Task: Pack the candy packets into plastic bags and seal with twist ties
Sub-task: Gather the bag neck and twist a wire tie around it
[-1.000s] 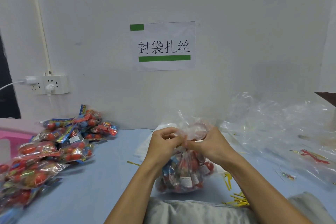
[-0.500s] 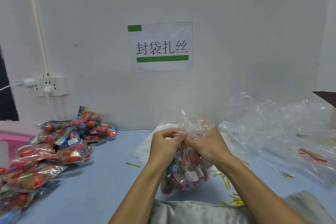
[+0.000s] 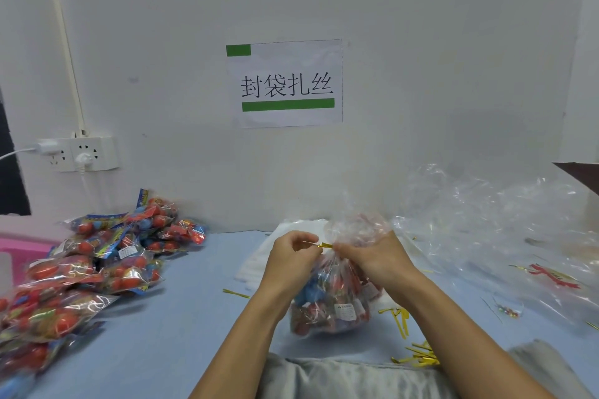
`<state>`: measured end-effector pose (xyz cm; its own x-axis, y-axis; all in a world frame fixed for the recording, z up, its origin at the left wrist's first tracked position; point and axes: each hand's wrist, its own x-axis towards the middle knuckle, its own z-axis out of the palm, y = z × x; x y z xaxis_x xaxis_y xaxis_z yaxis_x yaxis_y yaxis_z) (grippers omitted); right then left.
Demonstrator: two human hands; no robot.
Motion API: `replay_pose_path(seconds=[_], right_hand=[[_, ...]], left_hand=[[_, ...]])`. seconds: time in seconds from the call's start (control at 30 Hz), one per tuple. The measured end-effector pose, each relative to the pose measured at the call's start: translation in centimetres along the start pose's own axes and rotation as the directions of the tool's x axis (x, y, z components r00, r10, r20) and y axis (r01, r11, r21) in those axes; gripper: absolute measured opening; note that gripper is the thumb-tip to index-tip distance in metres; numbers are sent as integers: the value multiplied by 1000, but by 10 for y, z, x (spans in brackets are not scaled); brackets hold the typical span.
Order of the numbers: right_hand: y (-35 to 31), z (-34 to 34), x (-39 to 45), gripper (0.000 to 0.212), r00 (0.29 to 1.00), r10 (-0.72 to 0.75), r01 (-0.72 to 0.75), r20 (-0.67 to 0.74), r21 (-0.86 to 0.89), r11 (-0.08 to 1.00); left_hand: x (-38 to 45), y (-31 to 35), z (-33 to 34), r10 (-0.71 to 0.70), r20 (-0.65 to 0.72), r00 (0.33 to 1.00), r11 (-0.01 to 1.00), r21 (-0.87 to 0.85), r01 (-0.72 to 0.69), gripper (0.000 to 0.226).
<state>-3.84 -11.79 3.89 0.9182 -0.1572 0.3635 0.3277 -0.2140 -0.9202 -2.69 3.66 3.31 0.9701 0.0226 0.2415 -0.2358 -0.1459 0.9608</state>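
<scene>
Filled plastic bag of candy packets sits on the blue table, centre, lower part hidden by wrists. Left hand pinches gold twist tie at the neck; right hand grips the gathered neck. Tie wrap itself hard to make out. Loose candy packets piled left, cut off at frame edge.

The left hand pinches a gold twist tie at the filled bag's neck, apparently gripped by the right hand.
</scene>
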Motion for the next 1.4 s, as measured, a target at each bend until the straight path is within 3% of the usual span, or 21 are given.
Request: replay_pose_path(seconds=[0.57, 0.77, 0.93, 1.07, 1.23, 1.4], right_hand=[[-9, 2, -7, 26, 999, 22, -24, 49, 41, 999], [-7, 2, -4, 20, 998, 51, -52, 43, 23, 998], [-5, 4, -4, 18, 998, 61, -62, 15, 30, 998], [-2, 3, -1, 12, 996, 89, -90, 20, 31, 995], [3, 0, 2, 7, 992, 104, -110, 75, 80, 991], [6, 1, 3, 14, 982, 163, -174, 97, 110, 979]], left_hand=[[-6, 1, 2, 210, 54, 976, 969, 121, -216, 17], [-5, -2, 1, 324, 34, 945, 915, 244, -322, 29], [-6, -3, 3, 385, 36, 922, 879, 289, -379, 26], [-4, -5, 4, 367, 3, 930, 894, 275, -354, 14], [-1, -6, 3, 235, -19, 972, 959, 171, -228, 5], [-1, -7, 3, 154, 8, 988, 983, 95, -155, 2]])
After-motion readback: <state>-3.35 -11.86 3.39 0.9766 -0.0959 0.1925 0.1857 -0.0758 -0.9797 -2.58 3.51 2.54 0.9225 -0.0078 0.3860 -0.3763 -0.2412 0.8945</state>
